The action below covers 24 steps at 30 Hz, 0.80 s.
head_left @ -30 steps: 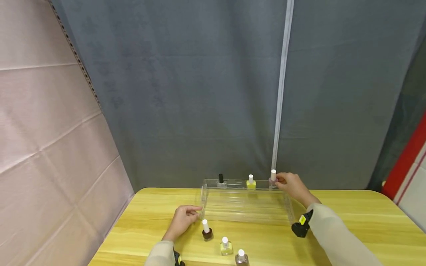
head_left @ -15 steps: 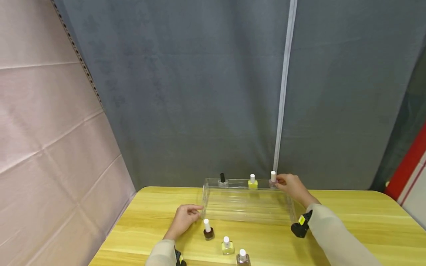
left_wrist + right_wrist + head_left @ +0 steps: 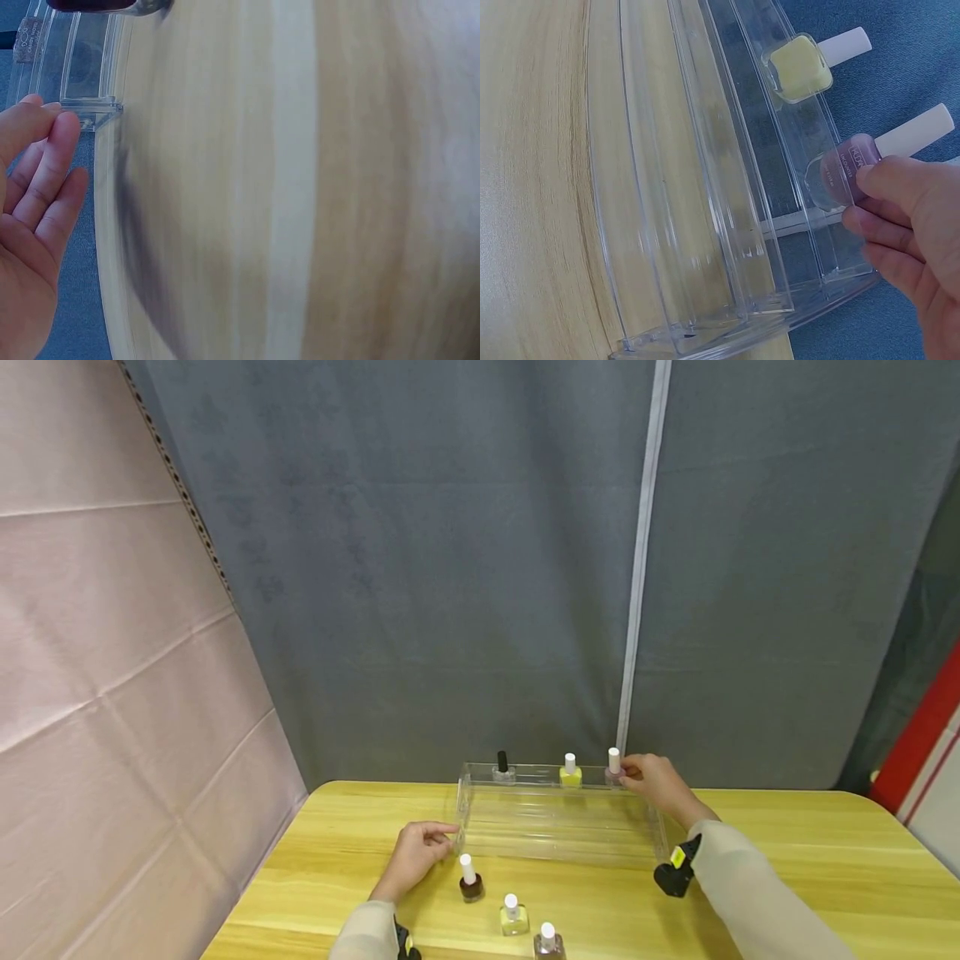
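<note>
My right hand (image 3: 660, 783) pinches a purple nail polish bottle (image 3: 847, 169) with a white cap, which stands on the top tier of a clear acrylic rack (image 3: 555, 827). Farther left on that tier stand a yellow nail polish bottle (image 3: 571, 775) with a white cap and a clear-looking bottle (image 3: 503, 772) with a black cap. My left hand (image 3: 415, 858) holds the rack's left end between thumb and fingertips; the left wrist view shows the fingers (image 3: 64, 146) against its end edge. The lower tiers of the rack hold no bottles.
In front of the rack stand a dark brown nail polish bottle (image 3: 471, 887), a pale yellow one (image 3: 514, 920) and a brownish one (image 3: 549, 946) cut by the frame's lower edge. All are on the wooden table (image 3: 780, 860). A grey curtain (image 3: 450, 610) hangs behind.
My right hand has shifted the purple bottle slightly left along the top tier, closer to the yellow bottle. My left hand stays at the rack's left end. The head view has shifted slightly.
</note>
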Motion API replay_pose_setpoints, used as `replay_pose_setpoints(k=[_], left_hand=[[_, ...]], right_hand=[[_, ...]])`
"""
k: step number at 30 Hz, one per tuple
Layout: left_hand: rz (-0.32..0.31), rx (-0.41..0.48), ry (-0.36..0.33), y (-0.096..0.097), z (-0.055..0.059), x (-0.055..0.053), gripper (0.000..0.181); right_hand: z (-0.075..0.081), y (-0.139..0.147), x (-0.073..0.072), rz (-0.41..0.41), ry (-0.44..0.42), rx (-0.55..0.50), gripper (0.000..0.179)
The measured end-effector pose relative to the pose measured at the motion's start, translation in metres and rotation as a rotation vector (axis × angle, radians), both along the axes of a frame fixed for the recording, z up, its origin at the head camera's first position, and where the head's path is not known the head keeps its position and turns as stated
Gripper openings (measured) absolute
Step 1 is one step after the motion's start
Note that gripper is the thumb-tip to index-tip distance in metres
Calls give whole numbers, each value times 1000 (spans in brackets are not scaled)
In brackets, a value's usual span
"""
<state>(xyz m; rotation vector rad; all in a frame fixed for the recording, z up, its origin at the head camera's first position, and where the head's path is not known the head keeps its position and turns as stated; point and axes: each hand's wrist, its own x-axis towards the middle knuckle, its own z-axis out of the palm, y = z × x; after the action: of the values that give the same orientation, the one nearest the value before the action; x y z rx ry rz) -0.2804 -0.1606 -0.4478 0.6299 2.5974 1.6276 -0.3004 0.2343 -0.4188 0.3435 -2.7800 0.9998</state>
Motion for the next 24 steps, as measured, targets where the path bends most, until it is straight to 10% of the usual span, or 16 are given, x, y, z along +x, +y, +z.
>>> replay_pose_setpoints(k=[24], left_hand=[[6, 1, -9, 0, 1, 0, 23]], right_hand=[[8, -3, 3, 5, -20, -9, 17]])
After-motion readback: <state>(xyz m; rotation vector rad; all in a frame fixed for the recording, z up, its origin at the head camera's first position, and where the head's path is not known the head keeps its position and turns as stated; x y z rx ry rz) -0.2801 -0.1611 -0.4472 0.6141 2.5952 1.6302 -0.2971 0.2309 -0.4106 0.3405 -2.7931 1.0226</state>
